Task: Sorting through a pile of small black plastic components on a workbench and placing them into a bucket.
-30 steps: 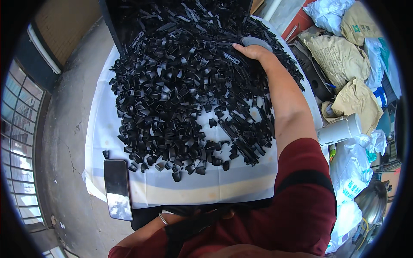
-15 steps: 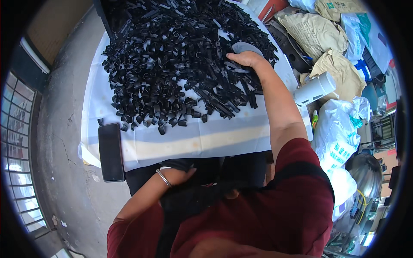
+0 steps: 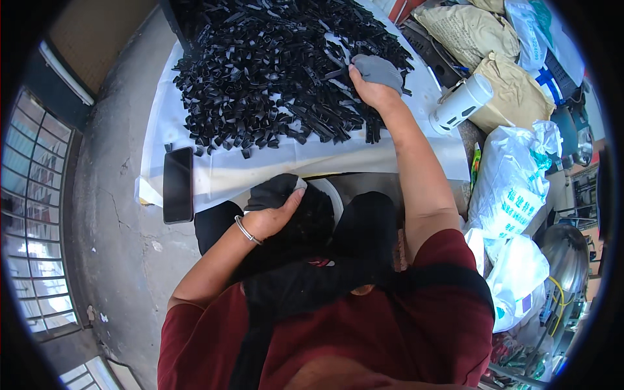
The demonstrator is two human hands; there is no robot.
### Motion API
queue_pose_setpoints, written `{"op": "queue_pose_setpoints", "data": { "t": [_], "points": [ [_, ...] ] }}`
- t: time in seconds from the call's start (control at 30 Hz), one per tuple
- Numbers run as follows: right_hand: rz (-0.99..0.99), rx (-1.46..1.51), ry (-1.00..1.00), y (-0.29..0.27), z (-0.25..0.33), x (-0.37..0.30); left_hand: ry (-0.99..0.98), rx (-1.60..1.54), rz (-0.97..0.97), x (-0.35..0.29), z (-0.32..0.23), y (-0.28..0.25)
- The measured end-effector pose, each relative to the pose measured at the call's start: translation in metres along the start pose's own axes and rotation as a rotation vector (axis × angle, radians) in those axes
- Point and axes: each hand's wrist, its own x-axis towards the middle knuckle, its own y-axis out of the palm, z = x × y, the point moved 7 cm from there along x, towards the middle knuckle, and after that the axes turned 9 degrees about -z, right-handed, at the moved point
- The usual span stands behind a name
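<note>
A wide heap of small black plastic clips and strips [image 3: 234, 97] covers the table's far part. My right hand [image 3: 377, 79], in a grey glove that leaves the thumb bare, is at the heap's right side. Its thumb and fingers are closed on a few black plastic strips [image 3: 335, 70]. My left hand [image 3: 276, 207] is over my lap, just off the table's near edge, its fingers in a dark glove and its thumb bare. Those fingers curl toward the thumb; what they hold, if anything, is hidden. A metal bangle [image 3: 246, 229] circles the left wrist.
A white sheet [image 3: 253, 156] covers the table, and a dark phone [image 3: 178, 185] lies at its near left corner. A white cylinder with slots [image 3: 461, 104] lies tilted at the right edge. Beyond are paper sacks [image 3: 513, 97] and white plastic bags [image 3: 510, 182]. Between my knees shows a white curved rim [image 3: 333, 198].
The view has shifted, so the table sits higher and more of my lap shows. My right hand has drawn strips out of the heap. My left hand has risen toward the table edge.
</note>
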Motion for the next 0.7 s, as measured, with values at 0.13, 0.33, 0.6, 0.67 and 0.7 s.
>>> {"op": "queue_pose_setpoints", "data": {
  "t": [0.13,0.33,0.6,0.67,0.7],
  "points": [
    [-0.227,0.086,-0.002,-0.012,-0.018,-0.048,0.037,-0.664,0.404,-0.010,-0.093,-0.021],
    [0.062,-0.109,0.292,-0.020,-0.027,-0.105,0.419,0.546,-0.388,0.050,-0.054,-0.039],
    [0.200,-0.009,0.193,0.008,0.023,-0.108,0.174,0.693,-0.252,0.095,0.004,0.012],
    [0.126,0.065,0.136,0.013,0.025,-0.111,0.293,0.638,-0.301,0.089,0.003,0.006],
    [0.122,0.067,0.129,0.010,0.027,-0.112,0.292,0.642,-0.308,0.084,0.000,0.001]
  ]
}}
